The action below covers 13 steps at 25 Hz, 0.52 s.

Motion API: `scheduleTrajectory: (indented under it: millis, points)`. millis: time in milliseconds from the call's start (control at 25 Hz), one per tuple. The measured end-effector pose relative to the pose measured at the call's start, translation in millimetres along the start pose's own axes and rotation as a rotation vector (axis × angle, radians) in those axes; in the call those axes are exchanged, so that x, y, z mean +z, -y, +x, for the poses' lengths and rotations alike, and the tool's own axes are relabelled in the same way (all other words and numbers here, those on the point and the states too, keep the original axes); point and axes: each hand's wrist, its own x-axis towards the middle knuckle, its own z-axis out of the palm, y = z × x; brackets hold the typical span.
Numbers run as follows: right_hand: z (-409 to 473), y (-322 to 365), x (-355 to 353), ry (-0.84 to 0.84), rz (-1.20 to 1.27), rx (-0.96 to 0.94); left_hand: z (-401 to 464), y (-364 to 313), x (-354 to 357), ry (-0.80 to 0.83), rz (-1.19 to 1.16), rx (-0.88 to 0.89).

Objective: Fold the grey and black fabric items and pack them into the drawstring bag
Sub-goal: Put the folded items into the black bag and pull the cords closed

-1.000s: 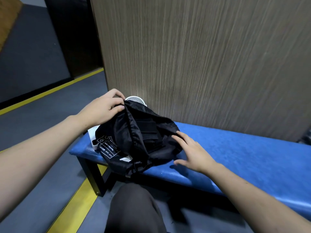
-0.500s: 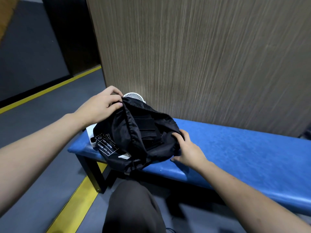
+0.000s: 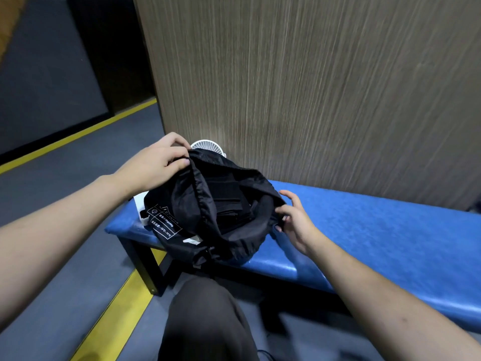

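Your left hand (image 3: 156,165) pinches the drawstring bag (image 3: 208,204) rim and your right hand (image 3: 294,220) pinches the opposite rim, holding its mouth open on the bench (image 3: 377,230) over the folded black fabric (image 3: 229,201) inside

The drawstring bag (image 3: 208,204) pinched at its rim by the left hand (image 3: 153,165) is thin black cloth with a slight sheen, creased, printed with a white matt label. Inside it, between both hands, folded black fabric (image 3: 229,201) looks duller and matt. Under the right hand (image 3: 296,220), the table (image 3: 377,230) has blue padded upholstery, faintly grained and glossy at its front edge. Beyond the left hand, a white plastic fan grille (image 3: 208,147) shows. Behind stands a wood-grain panel (image 3: 312,87), matt.
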Motion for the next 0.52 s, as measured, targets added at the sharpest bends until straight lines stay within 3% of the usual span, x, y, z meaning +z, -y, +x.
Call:
scheduleTrajectory:
  millis: [200,520]
  points:
    - [-5.0,4.8,1.6,-0.063,0.085,0.077,2.1,-3.0,1.7,0.017,0.006,0.003]
    - [-14.7,29.8,-1.9,-0.021,-0.042,-0.098,6.6,-12.6,6.2,0.001,0.022,0.013]
